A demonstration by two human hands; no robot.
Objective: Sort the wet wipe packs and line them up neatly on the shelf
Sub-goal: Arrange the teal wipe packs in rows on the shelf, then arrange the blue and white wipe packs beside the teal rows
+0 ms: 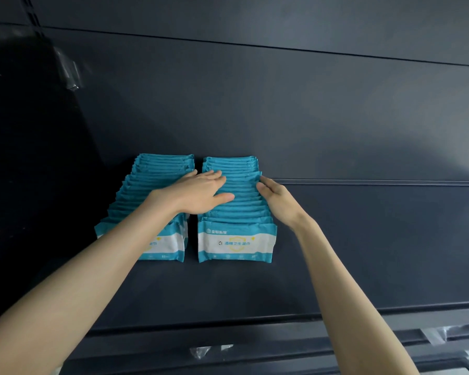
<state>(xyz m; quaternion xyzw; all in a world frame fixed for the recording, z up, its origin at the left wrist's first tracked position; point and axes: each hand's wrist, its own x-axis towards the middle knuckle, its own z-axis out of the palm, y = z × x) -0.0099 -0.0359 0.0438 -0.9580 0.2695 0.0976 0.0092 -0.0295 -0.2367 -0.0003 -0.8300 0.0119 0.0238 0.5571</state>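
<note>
Two bare forearms reach over the front edge of a dark shelf point(363, 266), where blue-and-white wet wipe packs stand on edge in two rows running front to back. The left hand point(201, 190) lies flat, fingers straight and together, across the tops of the right row point(236, 212), beside the left row point(136, 201). The right hand point(276, 196) presses nearly straight fingers against that row's right side. Both rows end at the dark back panel point(309, 104).
</note>
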